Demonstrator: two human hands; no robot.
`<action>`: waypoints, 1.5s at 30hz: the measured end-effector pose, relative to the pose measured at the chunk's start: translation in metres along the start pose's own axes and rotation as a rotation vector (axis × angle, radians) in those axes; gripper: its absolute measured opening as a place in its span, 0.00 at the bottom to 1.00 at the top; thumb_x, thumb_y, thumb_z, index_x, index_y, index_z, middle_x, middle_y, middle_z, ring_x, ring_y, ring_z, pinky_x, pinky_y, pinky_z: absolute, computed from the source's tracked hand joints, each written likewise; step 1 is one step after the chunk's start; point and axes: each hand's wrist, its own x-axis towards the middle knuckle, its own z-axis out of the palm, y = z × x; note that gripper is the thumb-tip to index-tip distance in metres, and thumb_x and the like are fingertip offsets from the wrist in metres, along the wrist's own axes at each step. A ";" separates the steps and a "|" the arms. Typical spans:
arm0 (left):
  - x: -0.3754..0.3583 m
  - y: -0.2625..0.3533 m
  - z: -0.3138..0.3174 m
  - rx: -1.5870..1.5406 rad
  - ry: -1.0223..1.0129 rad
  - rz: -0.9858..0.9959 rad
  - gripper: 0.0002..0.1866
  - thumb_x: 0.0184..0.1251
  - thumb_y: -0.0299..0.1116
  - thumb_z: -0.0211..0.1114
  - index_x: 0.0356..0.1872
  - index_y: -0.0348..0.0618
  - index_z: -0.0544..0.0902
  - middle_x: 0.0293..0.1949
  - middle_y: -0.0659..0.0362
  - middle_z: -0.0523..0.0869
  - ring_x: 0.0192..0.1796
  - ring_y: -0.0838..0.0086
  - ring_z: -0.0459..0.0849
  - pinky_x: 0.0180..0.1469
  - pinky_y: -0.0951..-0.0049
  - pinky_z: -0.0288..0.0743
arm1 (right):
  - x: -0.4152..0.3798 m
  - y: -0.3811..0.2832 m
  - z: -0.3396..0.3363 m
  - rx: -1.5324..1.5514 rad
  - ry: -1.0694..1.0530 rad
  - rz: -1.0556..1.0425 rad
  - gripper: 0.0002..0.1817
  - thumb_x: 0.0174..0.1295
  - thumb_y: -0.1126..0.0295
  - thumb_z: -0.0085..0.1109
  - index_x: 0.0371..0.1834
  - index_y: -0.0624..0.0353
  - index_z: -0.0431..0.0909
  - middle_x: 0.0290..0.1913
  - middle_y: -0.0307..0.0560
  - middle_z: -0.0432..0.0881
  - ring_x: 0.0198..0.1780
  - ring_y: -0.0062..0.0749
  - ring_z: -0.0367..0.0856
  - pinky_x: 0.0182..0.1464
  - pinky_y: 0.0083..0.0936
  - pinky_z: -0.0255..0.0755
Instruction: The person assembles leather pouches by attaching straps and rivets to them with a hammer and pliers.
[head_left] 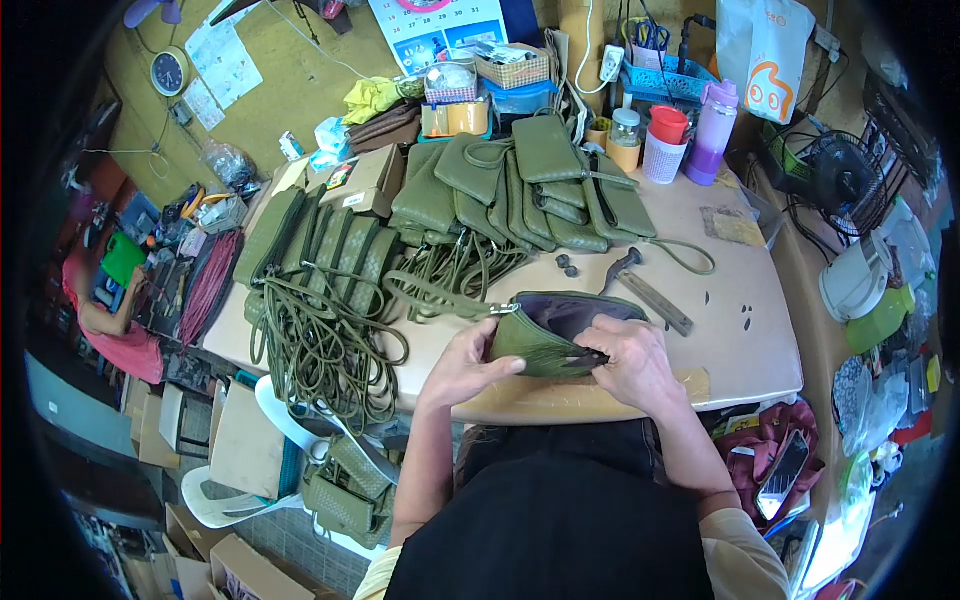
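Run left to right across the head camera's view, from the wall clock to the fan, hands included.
Wall clock → left-hand stack of green pouches → left hand → open green pouch → right hand → purple bottle → black fan.

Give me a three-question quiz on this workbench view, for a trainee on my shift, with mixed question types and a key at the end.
1. Multiple choice: what are the left hand and right hand holding between them?
A) a phone
B) a green pouch
C) a pair of scissors

2. True or false: the mouth of that pouch is fully closed.

3. Fill in the blank: beside the cup with the red lid stands a tall bottle, coloured ______.

Key: 1 B; 2 false; 3 purple.
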 end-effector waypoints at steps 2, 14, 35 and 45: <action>0.000 -0.002 0.006 0.225 0.140 0.090 0.14 0.65 0.26 0.64 0.51 0.34 0.79 0.43 0.63 0.83 0.44 0.81 0.78 0.50 0.79 0.72 | -0.002 -0.002 0.001 -0.073 -0.047 -0.046 0.12 0.44 0.74 0.70 0.34 0.55 0.83 0.34 0.43 0.79 0.30 0.44 0.81 0.32 0.36 0.74; -0.011 -0.027 0.003 -0.389 0.321 0.253 0.16 0.66 0.32 0.66 0.51 0.39 0.78 0.46 0.61 0.84 0.47 0.77 0.81 0.56 0.73 0.73 | -0.033 0.041 0.020 1.086 0.362 0.332 0.37 0.41 0.66 0.81 0.57 0.62 0.75 0.48 0.37 0.78 0.49 0.18 0.71 0.49 0.18 0.66; -0.026 -0.018 0.022 0.098 0.709 0.495 0.13 0.76 0.37 0.54 0.38 0.35 0.79 0.34 0.65 0.80 0.37 0.85 0.72 0.42 0.83 0.66 | -0.039 0.041 0.022 0.926 0.331 0.411 0.13 0.65 0.63 0.63 0.29 0.61 0.77 0.23 0.29 0.70 0.28 0.11 0.63 0.31 0.14 0.59; -0.020 -0.013 0.033 -0.068 0.713 0.457 0.10 0.72 0.34 0.60 0.42 0.37 0.78 0.37 0.65 0.80 0.39 0.85 0.74 0.44 0.83 0.68 | -0.032 0.021 0.027 0.827 0.471 0.329 0.15 0.57 0.72 0.70 0.23 0.60 0.71 0.21 0.25 0.61 0.26 0.11 0.55 0.26 0.16 0.51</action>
